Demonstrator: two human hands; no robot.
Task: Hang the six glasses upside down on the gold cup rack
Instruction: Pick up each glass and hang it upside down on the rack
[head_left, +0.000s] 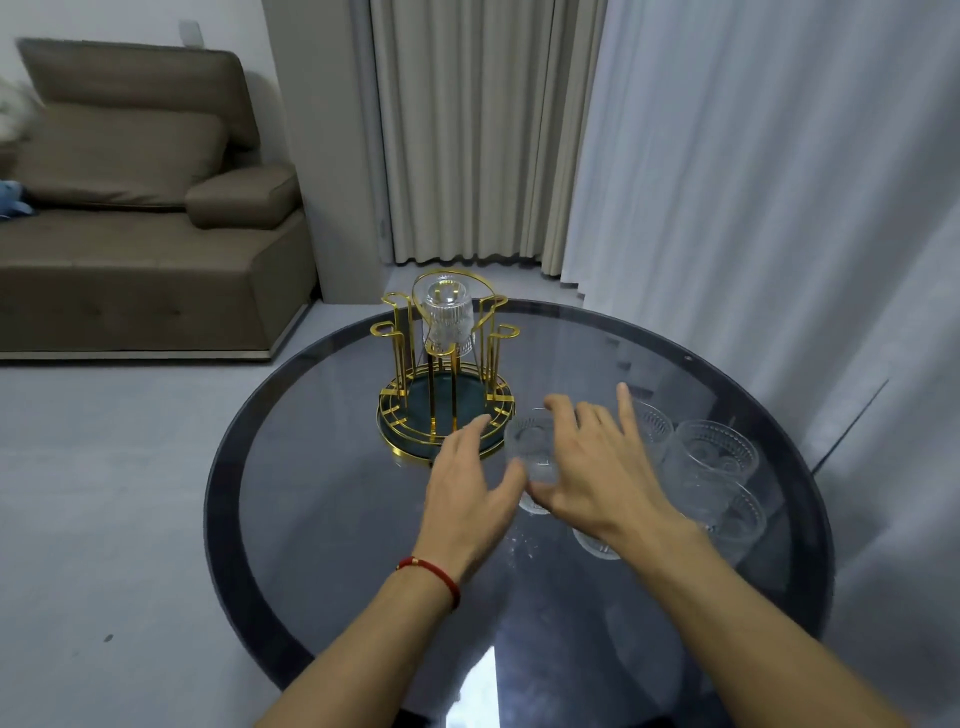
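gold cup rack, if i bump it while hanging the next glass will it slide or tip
The gold cup rack looks thin-wired and probably light, so on the smooth glass table it may slide easily. Its wide round base likely resists tipping, though the hung glass sits high and could rattle or tilt it slightly.

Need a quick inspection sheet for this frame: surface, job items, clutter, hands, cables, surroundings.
Surface: round dark glass table, reflective.
Job's things: gold cup rack holds one inverted glass; the other pegs in view are empty. Loose glasses clustered right of the rack, partly hidden by the hands; count unclear.
Clutter: nothing seen.
Grippers: left hand and right hand open, spread around one glass; contact unclear.
Cables: nothing seen.
Surroundings: brown sofa, curtains, grey floor.
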